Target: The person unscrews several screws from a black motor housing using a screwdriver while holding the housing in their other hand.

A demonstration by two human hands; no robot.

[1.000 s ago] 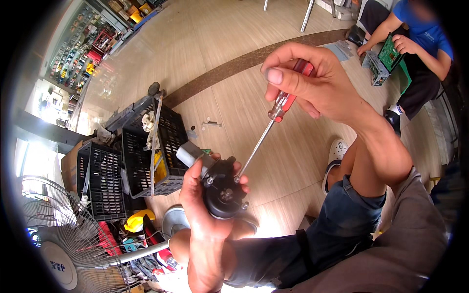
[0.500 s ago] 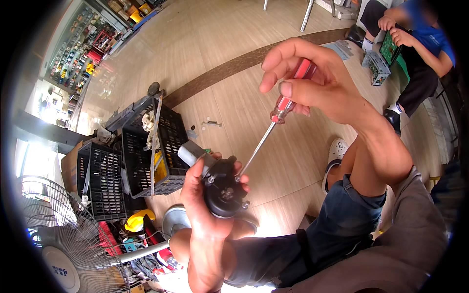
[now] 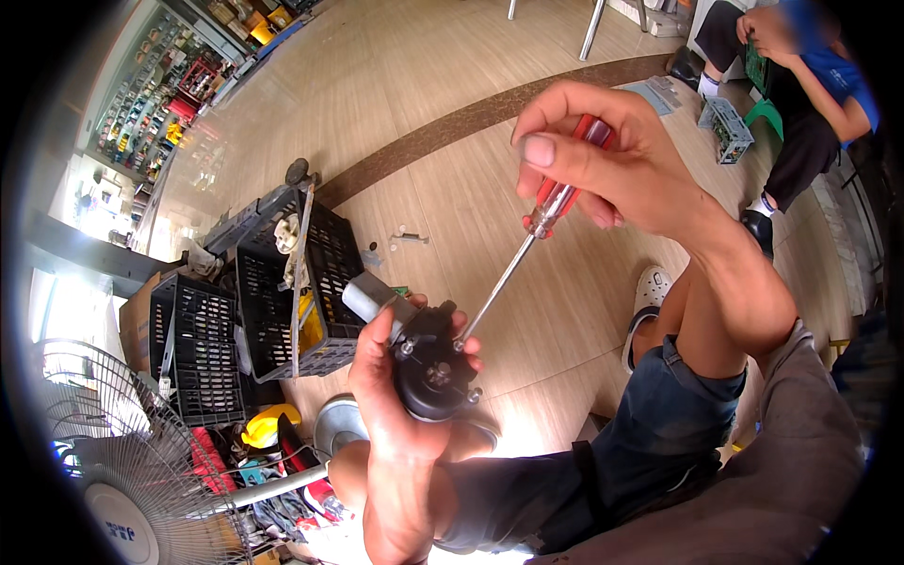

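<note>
My left hand [image 3: 400, 414] is closed round a small motor [image 3: 433, 377] with a black round housing and a silver cylinder at its upper left. Screws stand out along the edge of the housing. Above and to the right, my right hand [image 3: 612, 160] grips a screwdriver [image 3: 557, 200] by its red and clear handle, thumb and fingers about it. The steel shaft slants down to the left. Its tip meets a screw at the right side of the motor, close to my left fingertips.
Black plastic crates [image 3: 325, 273] stand at the left, with a fan [image 3: 122, 527] nearer. Small metal parts [image 3: 407, 235] lie on the floor. At the upper right a seated person in a blue shirt [image 3: 838, 85] holds a green circuit board [image 3: 756, 68], beside a metal-framed unit [image 3: 727, 130].
My right hand has turned the screwdriver handle and shifted its fingers and thumb on it. The motor and my left hand stay put. The other person has raised their hands and the board.
</note>
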